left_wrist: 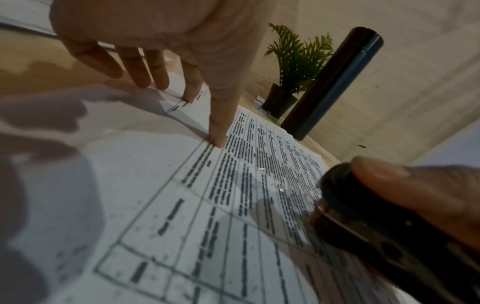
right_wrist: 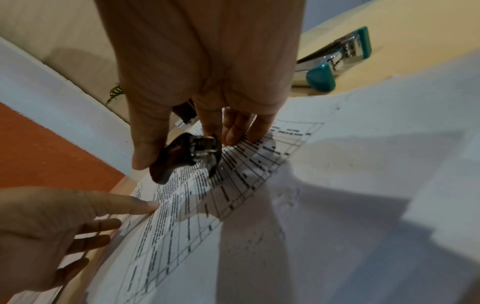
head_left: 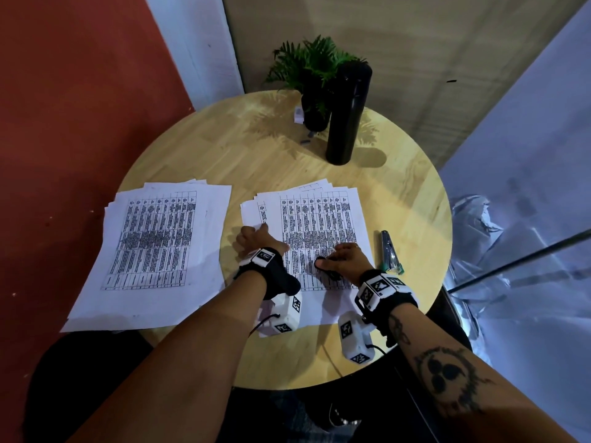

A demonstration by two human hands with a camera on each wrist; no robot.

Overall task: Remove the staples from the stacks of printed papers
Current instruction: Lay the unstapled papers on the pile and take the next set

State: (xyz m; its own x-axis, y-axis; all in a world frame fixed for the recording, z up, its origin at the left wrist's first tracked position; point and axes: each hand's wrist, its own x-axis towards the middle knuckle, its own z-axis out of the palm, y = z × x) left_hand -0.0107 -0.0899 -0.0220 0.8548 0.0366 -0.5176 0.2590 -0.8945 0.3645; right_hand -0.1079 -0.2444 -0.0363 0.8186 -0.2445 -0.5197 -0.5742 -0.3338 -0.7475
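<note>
Two stacks of printed table sheets lie on the round wooden table [head_left: 262, 148]: a left stack [head_left: 150, 244] and a right stack [head_left: 319, 225]. My left hand [head_left: 256, 239] rests with straight fingers [left_wrist: 217, 131] pressing the left part of the right stack [left_wrist: 233, 205]. My right hand [head_left: 343, 259] pinches a black staple remover [head_left: 324, 265] between thumb and fingers, its metal claws [right_wrist: 205, 152] just above the printed sheet [right_wrist: 233, 185]. The staple remover [left_wrist: 376, 216] shows blurred in the left wrist view. No staple is discernible.
A teal and silver stapler [head_left: 390, 252] lies right of the right stack, also as the stapler [right_wrist: 335, 59]. A tall black flask [head_left: 348, 113] and a potted fern [head_left: 315, 78] stand at the table's far side. A small white box [head_left: 299, 115] sits beside the pot.
</note>
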